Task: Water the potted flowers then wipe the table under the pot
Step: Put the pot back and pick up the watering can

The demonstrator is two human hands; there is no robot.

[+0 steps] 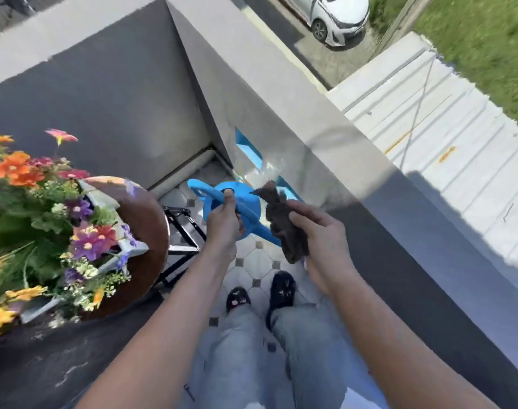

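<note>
My left hand (224, 222) grips the handle of a blue watering can (246, 205), held in the air above the tiled floor. My right hand (319, 231) clutches a dark brown cloth (284, 228) just right of the can. To the left, colourful flowers (45, 219) fill a grey pot (134, 246) that stands on a round brown table (150, 219). Both hands are to the right of the table, apart from it.
A grey balcony wall (281, 98) runs diagonally on the right with a corner straight ahead. The table's black metal legs (184, 237) show beside the can. My feet in dark shoes (260, 293) stand on the tiled floor (252, 261). A dark surface (45, 364) lies lower left.
</note>
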